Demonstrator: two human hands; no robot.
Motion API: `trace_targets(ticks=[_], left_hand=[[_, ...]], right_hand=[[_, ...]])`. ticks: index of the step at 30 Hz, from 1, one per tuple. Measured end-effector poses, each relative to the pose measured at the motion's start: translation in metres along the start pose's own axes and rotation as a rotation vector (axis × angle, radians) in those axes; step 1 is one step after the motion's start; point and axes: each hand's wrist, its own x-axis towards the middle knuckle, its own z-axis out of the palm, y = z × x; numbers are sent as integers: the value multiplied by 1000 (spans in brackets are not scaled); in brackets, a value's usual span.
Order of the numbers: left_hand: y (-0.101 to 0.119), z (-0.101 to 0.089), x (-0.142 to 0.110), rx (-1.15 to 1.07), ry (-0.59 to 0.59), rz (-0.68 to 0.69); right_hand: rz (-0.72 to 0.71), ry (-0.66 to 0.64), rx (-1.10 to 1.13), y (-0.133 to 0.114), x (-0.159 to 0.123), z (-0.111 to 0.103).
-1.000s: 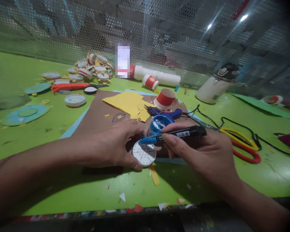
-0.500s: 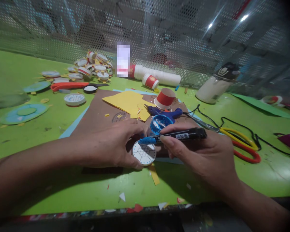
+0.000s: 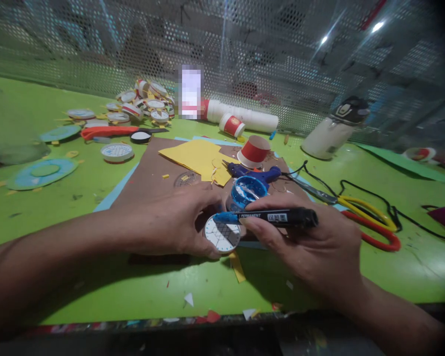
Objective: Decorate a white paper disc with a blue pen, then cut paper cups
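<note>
My left hand (image 3: 170, 220) grips a round white paper disc (image 3: 222, 236) by its edge, thumb at the near side and fingers at the far side. Black lines form a geometric pattern on it, with blue dots around the rim. In my right hand (image 3: 311, 237) is a black permanent marker (image 3: 282, 217), held nearly level. Its blue-smeared tip end lies over the disc's upper part; I cannot tell whether it touches. Just beyond stands a small tub of blue paint (image 3: 247, 192). A yellow paper strip (image 3: 238, 269) sticks out beneath the disc.
Behind the tub lie a blue glue gun (image 3: 254, 172), a red-and-white paper cup (image 3: 254, 151) and yellow paper (image 3: 193, 155) on brown card (image 3: 144, 173). Scissors (image 3: 371, 212) and a cord are at right. Finished-looking discs (image 3: 148, 101) pile up at back left; a bottle (image 3: 333, 128) stands back right.
The marker's tip end has shifted slightly over the disc, and the marker has rolled so more of its lettering shows. My left hand keeps its hold on the disc. The view has shifted slightly.
</note>
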Motion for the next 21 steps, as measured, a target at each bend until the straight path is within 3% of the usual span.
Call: trace_targets(ticks=[7, 13, 18, 21], left_hand=[[-1, 2, 0, -17, 12, 10], [-3, 2, 1, -7, 20, 10], [-4, 3, 0, -25, 22, -2], [-5, 5, -1, -39, 41, -17]], right_hand=[[10, 50, -11, 1, 1, 2], [134, 203, 66, 2, -2, -3], [221, 161, 168, 6, -3, -2], [203, 97, 158, 7, -2, 0]])
